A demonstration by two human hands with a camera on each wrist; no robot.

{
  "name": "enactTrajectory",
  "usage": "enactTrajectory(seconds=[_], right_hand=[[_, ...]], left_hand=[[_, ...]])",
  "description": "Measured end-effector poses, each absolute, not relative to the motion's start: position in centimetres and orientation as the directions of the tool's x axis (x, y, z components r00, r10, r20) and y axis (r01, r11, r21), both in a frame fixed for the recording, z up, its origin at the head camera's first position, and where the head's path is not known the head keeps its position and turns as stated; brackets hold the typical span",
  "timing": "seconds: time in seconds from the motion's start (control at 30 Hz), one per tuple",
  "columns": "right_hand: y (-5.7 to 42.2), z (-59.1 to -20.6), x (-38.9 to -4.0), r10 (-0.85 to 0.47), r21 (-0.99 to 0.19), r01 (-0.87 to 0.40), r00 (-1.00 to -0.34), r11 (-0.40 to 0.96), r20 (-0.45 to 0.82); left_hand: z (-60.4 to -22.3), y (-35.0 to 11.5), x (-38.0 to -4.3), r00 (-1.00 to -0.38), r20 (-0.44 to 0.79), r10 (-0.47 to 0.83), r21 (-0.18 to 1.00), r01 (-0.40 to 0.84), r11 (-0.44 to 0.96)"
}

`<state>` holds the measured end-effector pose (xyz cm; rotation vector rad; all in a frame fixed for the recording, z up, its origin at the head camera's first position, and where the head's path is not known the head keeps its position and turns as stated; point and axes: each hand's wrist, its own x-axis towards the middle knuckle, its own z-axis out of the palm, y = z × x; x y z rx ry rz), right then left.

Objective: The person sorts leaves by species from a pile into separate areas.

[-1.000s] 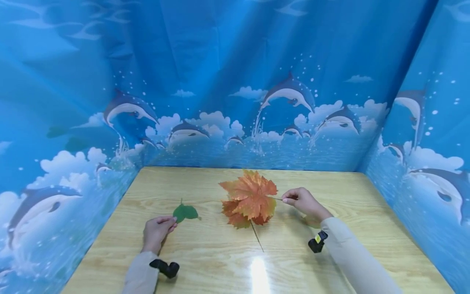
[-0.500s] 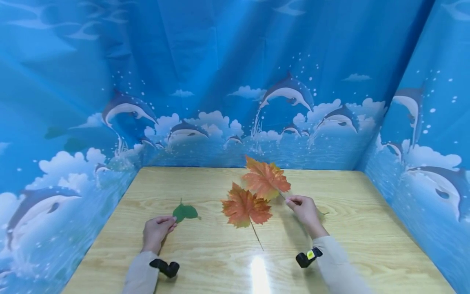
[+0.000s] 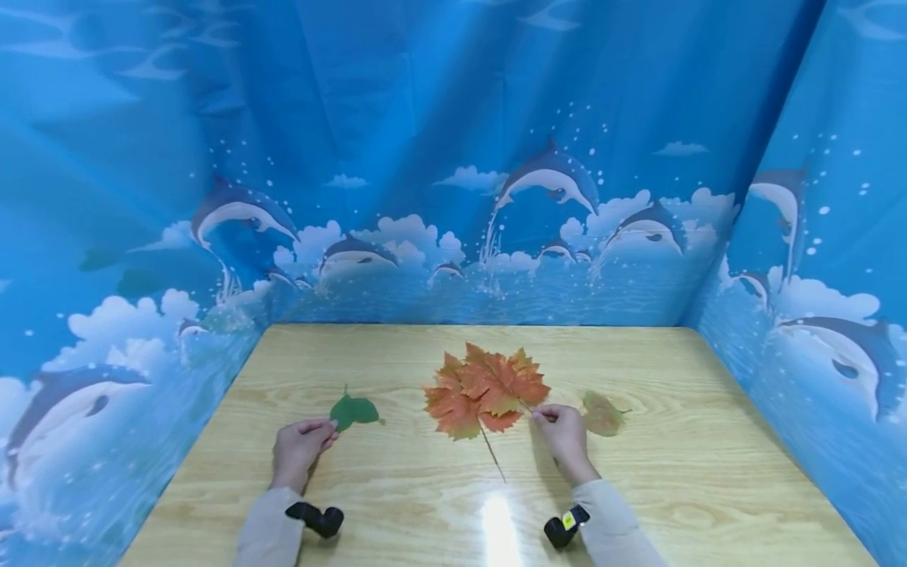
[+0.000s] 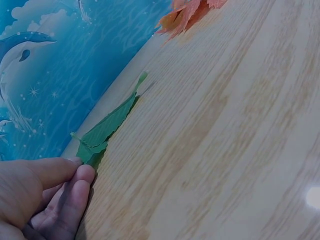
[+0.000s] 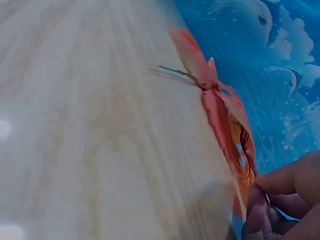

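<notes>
My left hand [image 3: 301,453] pinches the edge of a green leaf [image 3: 354,410] at the left of the table; in the left wrist view the leaf [image 4: 107,125] slants away from the thumb and fingertips, low over the wood. Near the middle, my right hand [image 3: 563,441] pinches the thin stem of an orange maple leaf [image 3: 503,379]. That leaf overlaps the right side of a second orange maple leaf [image 3: 452,405], whose dark stem points toward me. The right wrist view shows the orange leaves [image 5: 220,115] edge-on, beside the pinching fingers.
A faded yellow-green and reddish leaf [image 3: 602,413] lies just right of my right hand. The pale wooden table [image 3: 397,504] meets a blue dolphin-printed curtain [image 3: 397,157] at its back and sides. Each wrist carries a small black camera.
My right hand has moved left and closer to me. Its maple leaf was raised back, then came down over the other one. The faded leaf is now uncovered. My left hand stays still.
</notes>
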<state>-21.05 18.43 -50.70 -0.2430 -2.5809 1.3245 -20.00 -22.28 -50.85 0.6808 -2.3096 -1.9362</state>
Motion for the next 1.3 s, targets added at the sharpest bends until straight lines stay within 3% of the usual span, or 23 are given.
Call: enactTrajectory(seconds=[0.3, 1.3], right_hand=[[17.62, -50.52, -20.63, 0.138, -0.662, -0.007, -0.976, 0.749, 0.166], [17.9, -50.73, -20.6, 0.106, -0.662, -0.025, -0.982, 0.749, 0.157]], left_hand=[[-51.04, -22.33, -20.08, -0.894, -0.254, -0.368, 0.939, -0.319, 0.126], [-50.8, -22.15, -19.96, -0.898, -0.235, -0.372, 0.94, -0.308, 0.15]])
